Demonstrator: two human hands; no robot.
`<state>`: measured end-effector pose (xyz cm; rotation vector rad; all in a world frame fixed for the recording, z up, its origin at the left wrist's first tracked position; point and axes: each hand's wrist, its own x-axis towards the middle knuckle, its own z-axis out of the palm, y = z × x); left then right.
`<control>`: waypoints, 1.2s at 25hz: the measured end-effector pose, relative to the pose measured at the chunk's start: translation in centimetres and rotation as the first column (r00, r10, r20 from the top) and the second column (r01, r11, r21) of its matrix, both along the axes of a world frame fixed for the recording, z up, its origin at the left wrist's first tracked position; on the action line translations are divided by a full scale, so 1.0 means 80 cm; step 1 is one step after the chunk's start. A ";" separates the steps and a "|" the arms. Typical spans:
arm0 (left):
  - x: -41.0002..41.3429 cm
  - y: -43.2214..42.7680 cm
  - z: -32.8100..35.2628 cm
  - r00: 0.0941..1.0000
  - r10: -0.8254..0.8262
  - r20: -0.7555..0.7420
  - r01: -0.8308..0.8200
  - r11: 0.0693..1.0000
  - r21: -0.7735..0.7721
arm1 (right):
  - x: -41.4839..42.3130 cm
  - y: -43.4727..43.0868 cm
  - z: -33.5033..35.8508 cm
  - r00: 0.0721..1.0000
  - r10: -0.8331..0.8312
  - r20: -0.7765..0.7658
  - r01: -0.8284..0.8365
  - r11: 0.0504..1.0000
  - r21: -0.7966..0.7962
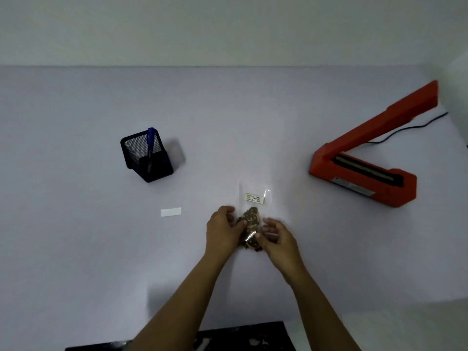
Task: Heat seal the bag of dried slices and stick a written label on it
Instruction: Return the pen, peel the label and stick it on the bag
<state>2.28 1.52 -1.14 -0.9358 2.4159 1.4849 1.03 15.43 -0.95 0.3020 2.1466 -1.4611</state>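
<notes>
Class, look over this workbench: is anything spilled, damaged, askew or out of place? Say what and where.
Nothing is spilled or damaged. The only stray item is a white paper slip lying loose on the table, left of the bag; the red heat sealer's arm stands raised.

1 ea: bag (254,208), sealer (322,162), pen (151,141), holder (159,171).

- The left hand (222,228) and right hand (276,236) grip the clear bag (253,206) of dried slices (250,220), which bears a label (254,198).
- A red heat sealer (362,160) sits at the right with its arm raised.
- A mesh holder (147,158) with a pen (150,140) stands at the left.
</notes>
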 end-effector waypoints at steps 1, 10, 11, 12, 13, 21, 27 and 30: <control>-0.004 -0.004 0.002 1.000 0.017 -0.015 -0.016 1.000 0.025 | -0.005 -0.004 0.000 1.000 -0.002 -0.004 0.002 1.000 -0.020; -0.095 -0.042 0.002 0.982 0.181 -0.057 -0.174 0.977 0.120 | -0.116 -0.040 -0.007 0.997 0.059 -0.041 -0.063 0.990 -0.127; -0.112 -0.047 0.000 0.980 0.187 -0.061 -0.180 0.978 0.103 | -0.136 -0.046 -0.009 0.997 0.058 -0.044 -0.064 0.990 -0.127; -0.130 -0.053 -0.003 0.979 0.193 -0.065 -0.187 0.979 0.082 | -0.156 -0.053 -0.011 0.997 0.055 -0.051 -0.061 0.990 -0.123; -0.151 -0.059 -0.005 0.977 0.201 -0.069 -0.197 0.979 0.060 | -0.178 -0.061 -0.013 0.997 0.051 -0.062 -0.058 0.992 -0.113; -0.304 -0.111 -0.019 0.971 0.190 -0.148 -0.201 0.977 -0.069 | -0.334 -0.130 -0.024 0.987 0.032 -0.155 -0.041 0.997 -0.061; -0.381 -0.142 -0.025 0.970 0.170 -0.173 -0.186 0.980 -0.076 | -0.410 -0.167 -0.025 0.981 0.006 -0.196 -0.014 0.999 -0.037; -0.407 -0.151 -0.023 0.971 0.164 -0.176 -0.176 0.983 -0.057 | -0.433 -0.176 -0.022 0.977 0.013 -0.213 -0.017 1.000 -0.020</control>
